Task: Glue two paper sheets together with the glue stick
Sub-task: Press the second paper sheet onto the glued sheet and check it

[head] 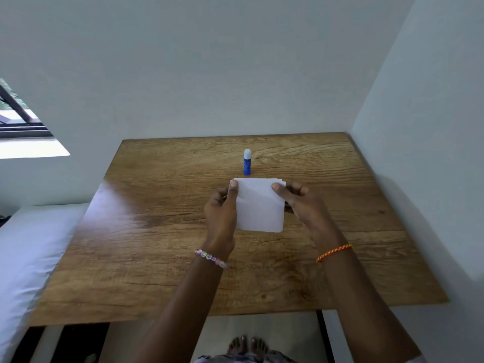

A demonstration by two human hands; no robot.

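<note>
Two white paper sheets (259,208) are stacked almost edge to edge and held up over the middle of the wooden table (162,231). My left hand (221,210) pinches their upper left corner, thumb on top. Over at the upper right corner, my right hand (305,205) pinches them the same way. A thin offset shows along the sheets' top and right edges. The glue stick (247,162), blue with a white cap, stands upright on the table just beyond the sheets, apart from both hands.
White walls close off the table's far side and right side. A white cushion or mattress (31,252) lies against the left edge. A window (18,119) is at the far left. My bare feet (247,347) show below the near edge.
</note>
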